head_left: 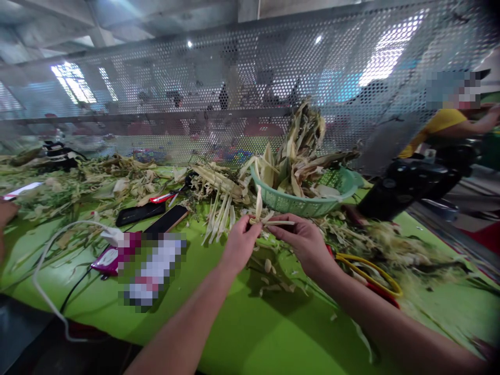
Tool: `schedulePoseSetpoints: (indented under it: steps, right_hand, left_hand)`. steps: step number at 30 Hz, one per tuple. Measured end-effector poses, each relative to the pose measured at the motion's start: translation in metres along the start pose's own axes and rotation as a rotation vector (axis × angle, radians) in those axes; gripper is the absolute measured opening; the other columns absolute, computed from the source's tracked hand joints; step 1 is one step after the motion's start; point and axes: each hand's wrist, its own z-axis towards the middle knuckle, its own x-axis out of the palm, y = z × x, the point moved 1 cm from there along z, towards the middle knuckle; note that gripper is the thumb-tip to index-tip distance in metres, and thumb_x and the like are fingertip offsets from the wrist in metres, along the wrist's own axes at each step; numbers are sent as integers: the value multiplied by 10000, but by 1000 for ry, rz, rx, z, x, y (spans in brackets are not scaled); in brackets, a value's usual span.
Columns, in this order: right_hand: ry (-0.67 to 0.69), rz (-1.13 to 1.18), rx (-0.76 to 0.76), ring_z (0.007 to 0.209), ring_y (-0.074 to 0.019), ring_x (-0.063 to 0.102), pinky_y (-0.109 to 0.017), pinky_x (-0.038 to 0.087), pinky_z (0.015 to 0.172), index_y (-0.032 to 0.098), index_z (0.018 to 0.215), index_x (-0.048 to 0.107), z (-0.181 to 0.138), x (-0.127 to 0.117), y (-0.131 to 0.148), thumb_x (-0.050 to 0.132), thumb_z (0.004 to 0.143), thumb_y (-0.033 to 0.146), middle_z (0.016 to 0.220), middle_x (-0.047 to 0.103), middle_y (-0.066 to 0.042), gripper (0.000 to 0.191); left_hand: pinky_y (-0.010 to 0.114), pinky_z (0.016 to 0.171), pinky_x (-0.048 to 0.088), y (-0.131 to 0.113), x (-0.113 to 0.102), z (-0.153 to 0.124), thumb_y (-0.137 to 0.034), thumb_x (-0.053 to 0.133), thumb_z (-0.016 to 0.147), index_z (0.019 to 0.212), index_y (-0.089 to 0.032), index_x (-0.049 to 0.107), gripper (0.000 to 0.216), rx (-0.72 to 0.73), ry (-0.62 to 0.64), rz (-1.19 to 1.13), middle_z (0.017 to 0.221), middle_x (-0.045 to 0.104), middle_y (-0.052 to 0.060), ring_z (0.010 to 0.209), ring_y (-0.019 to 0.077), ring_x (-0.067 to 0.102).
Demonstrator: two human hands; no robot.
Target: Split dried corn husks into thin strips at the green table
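Note:
My left hand (240,240) pinches a small piece of pale corn husk (258,204), whose tip stands upright above the fingers. From the right, my right hand (302,237) has thumb and fingers closed on a thin strip of husk (281,223) that joins the same piece. Both hands meet over the green table (250,323), just in front of a green plastic basket (300,204) heaped with dried corn husks (297,169). Several cut husk strips (221,216) lie fanned out left of my left hand. Small husk scraps (273,284) are scattered below.
Yellow-and-red handles (375,271) lie right of my right forearm, near corn silk (414,247). On the left are a red cutter (162,198), two dark phones (166,220) and a purple power bank (111,260) with a white cable. A perforated metal screen (187,99) stands behind; another person (445,122) is at right.

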Motion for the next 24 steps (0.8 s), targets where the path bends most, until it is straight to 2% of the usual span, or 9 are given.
schedulePoseSetpoints:
  steps: [6, 9, 12, 17, 21, 24]
  right_hand:
    - [-11, -528, -394, 793, -223, 646, -366, 503, 756, 236, 881, 720, -4, -7, 10, 657, 835, 324, 866, 714, -62, 118]
    - [36, -661, -535, 834, -220, 641, -352, 501, 767, 262, 897, 733, -5, -10, 14, 609, 871, 286, 895, 693, -65, 128]
    - [27, -712, -581, 849, -218, 617, -347, 494, 753, 268, 900, 739, -2, -12, 15, 620, 870, 302, 906, 637, -72, 127]
    - [-11, -563, -466, 840, -198, 566, -310, 472, 693, 222, 804, 677, 4, -13, 12, 704, 803, 386, 897, 553, -52, 166]
    - [-31, -308, -195, 649, -143, 501, -269, 438, 588, 205, 744, 549, 9, -13, 6, 761, 710, 468, 728, 524, 5, 339]
    - [44, -114, -41, 666, -149, 541, -278, 468, 631, 205, 793, 562, 9, -11, 2, 775, 677, 486, 718, 576, 8, 371]
  left_hand:
    - [235, 582, 339, 9, -2, 7, -347, 512, 846, 793, -185, 549, 175, -53, -33, -11, 684, 494, -17, 618, 110, 440]
    - [244, 592, 334, 3, -1, 6, -320, 525, 830, 808, -186, 561, 140, -40, -6, 113, 687, 516, -17, 625, 117, 450]
    - [259, 640, 361, -5, -1, 3, -306, 541, 816, 841, -180, 600, 141, 12, 74, 191, 762, 586, 8, 687, 136, 494]
    - [274, 691, 389, -10, -2, -2, -292, 550, 817, 917, -178, 649, 181, 48, 195, 148, 792, 614, 19, 723, 146, 518]
    - [273, 717, 411, -11, -2, -3, -393, 598, 819, 965, -171, 649, 271, 28, 190, 76, 863, 633, 42, 780, 159, 549]
    - [267, 736, 409, -11, -1, -2, -458, 583, 840, 954, -168, 657, 320, 58, 186, -3, 895, 633, 45, 807, 154, 547]
